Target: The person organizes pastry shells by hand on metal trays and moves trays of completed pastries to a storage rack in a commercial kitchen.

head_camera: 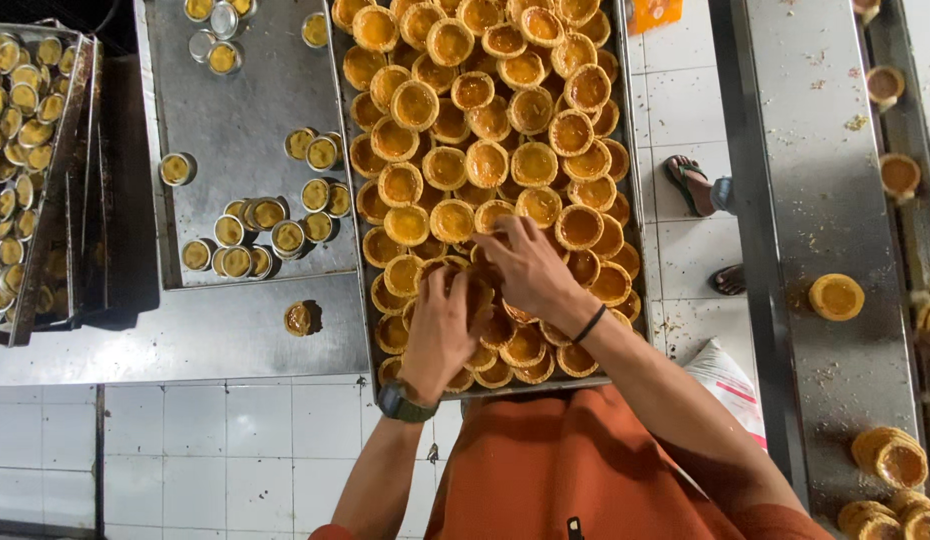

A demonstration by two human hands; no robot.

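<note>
1. Long stainless steel worktable point(235, 345) is running across the left and centre of the view, sitting over a white tiled floor point(235, 450).
2. Second steel counter point(815, 180) is running down the right side, carrying a few loose tarts; one round golden tart point(836, 296) is sitting alone mid-counter, small stacks near the bottom right corner.
3. Big rectangular metal baking tray point(357, 250) is sitting centre frame, piled full of round golden-brown custard tarts point(485, 120), overlapping in layers.
4. Flat steel sheet tray point(245, 120) is lying just left of the big tray, holding scattered small round silver tart moulds point(255, 235), some clustered near its lower edge.
5. Far left, a stack of metal trays point(35, 180) is holding more small filled moulds, tilted at an angle.
6. Person in an orange shirt point(575, 470) is leaning over the near end of the big tray.
7. Right hand point(525, 265), black band on the wrist, is reaching into the tarts near the lower middle of the tray, fingers curled down among them; cannot tell whether it is pinching one.
8. Left hand point(443, 325), dark wristwatch on the wrist, is resting on the tarts just beside the right hand, fingers bent over the pile; grip is hidden, cannot tell.
9. Single loose tart point(299, 318) is lying on the worktable between the two trays.
10. Someone else's sandalled foot point(691, 183) is showing on the floor between the tray and the right counter.
</note>
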